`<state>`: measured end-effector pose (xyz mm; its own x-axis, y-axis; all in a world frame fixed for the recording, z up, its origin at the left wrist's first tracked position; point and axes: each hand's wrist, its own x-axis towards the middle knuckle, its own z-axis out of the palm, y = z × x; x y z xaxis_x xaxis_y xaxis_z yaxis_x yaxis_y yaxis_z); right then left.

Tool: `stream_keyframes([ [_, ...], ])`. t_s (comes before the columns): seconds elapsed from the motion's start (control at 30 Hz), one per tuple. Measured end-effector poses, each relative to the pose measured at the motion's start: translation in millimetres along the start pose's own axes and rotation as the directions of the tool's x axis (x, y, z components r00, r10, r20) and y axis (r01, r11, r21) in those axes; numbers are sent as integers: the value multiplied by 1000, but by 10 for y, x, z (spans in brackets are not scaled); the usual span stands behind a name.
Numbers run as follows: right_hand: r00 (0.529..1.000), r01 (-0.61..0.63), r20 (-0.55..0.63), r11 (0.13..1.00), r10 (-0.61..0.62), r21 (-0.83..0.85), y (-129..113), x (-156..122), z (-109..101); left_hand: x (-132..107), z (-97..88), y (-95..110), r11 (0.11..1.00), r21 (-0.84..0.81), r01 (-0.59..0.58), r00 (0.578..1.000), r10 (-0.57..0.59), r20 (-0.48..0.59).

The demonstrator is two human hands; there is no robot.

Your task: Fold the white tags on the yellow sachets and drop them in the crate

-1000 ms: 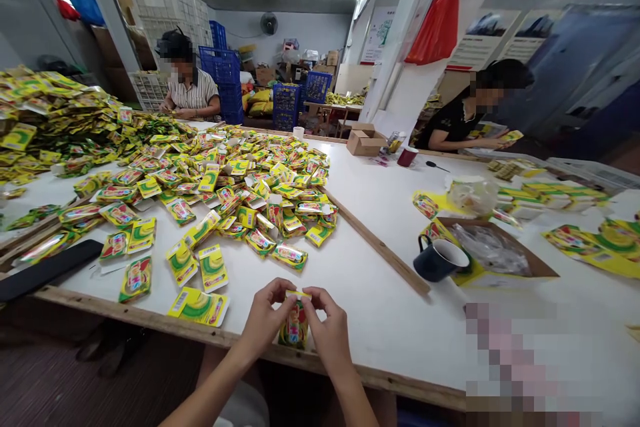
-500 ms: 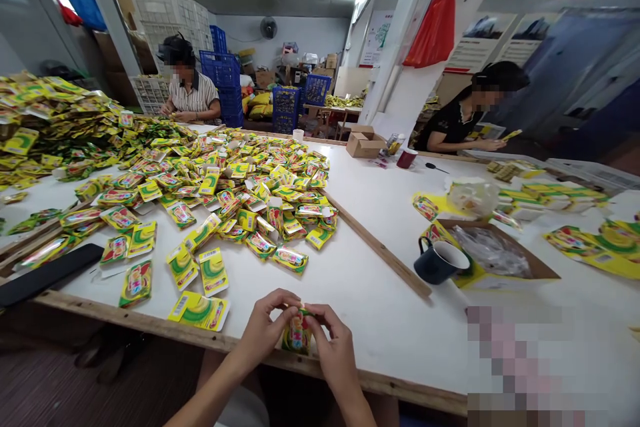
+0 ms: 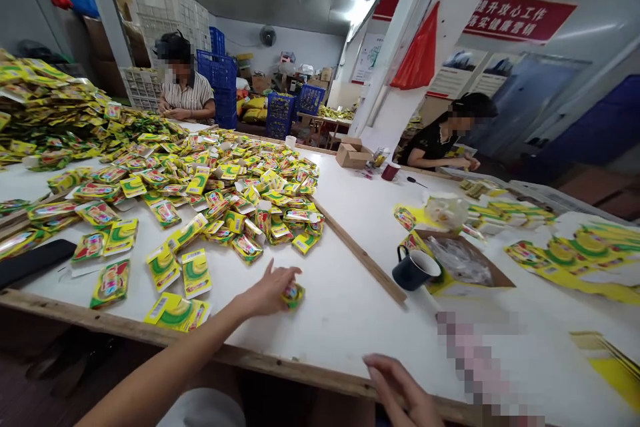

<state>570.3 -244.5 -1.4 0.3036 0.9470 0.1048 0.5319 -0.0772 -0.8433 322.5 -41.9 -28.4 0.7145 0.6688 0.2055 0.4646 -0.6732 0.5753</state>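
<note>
My left hand [image 3: 269, 291] reaches out over the white table [image 3: 350, 300] and pinches a small yellow-green packet [image 3: 293, 295] that rests on the tabletop. My right hand [image 3: 400, 390] hovers low at the table's wooden front edge, fingers loosely spread, holding nothing. A large spread of the same yellow-green packets [image 3: 225, 193] covers the table just beyond the left hand. Several single packets [image 3: 175, 310] lie near the front edge to its left.
A dark mug [image 3: 414, 269] stands beside an open cardboard box [image 3: 465, 260]. A wooden strip [image 3: 357, 250] runs diagonally across the table. A black flat object [image 3: 30, 261] lies far left. Two other people sit at the far side. Yellow cards [image 3: 575, 253] lie at right.
Both hands held the packet together near the front edge. Now the left hand has carried it forward onto the table alone, and the right hand has let go and dropped back.
</note>
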Motion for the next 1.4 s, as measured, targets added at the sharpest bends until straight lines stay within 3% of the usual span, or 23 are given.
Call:
stream_keyframes([
  [0.1,998,-41,-35,977,49,211,-64,203,590,-251,84,403,979,-84,-183,979,190,80],
  [0.2,998,-34,63,895,7,445,-169,388,998,-445,94,607,951,-143,-275,957,286,59],
  [0.27,998,-42,63,826,8,562,-224,448,1164,-526,122,580,964,-187,-189,979,169,-113],
  [0.33,998,-62,27,769,58,636,-253,451,1282,-583,185,487,948,-317,-26,941,-84,-327],
  [0.37,997,-75,32,747,71,661,-259,437,1329,-603,222,441,905,-423,33,903,-209,-375],
  [0.43,997,-81,66,724,49,685,-267,393,1405,-631,286,386,769,-634,85,871,-366,-327],
  [0.53,997,-57,81,758,6,650,-281,333,1454,-644,314,395,618,-782,82,896,-390,-214],
  [0.7,998,-26,67,850,-11,526,-246,319,1397,-656,257,407,600,-794,94,925,-347,-153],
  [0.8,992,11,108,884,-70,468,-218,364,1353,-674,227,380,639,-759,124,941,-319,-115],
  [0.97,976,106,141,931,-164,350,-285,542,1304,-626,198,358,719,-687,102,930,-314,-191],
  [1.13,989,146,-21,915,-149,375,-338,637,1312,-544,235,352,658,-753,-4,900,-327,-290],
  [1.3,972,213,17,915,-233,344,-362,545,1333,-571,184,410,778,-626,51,896,-313,-316],
  [1.4,974,215,-3,921,-227,325,-392,531,1351,-569,147,447,779,-622,80,880,-348,-323],
])
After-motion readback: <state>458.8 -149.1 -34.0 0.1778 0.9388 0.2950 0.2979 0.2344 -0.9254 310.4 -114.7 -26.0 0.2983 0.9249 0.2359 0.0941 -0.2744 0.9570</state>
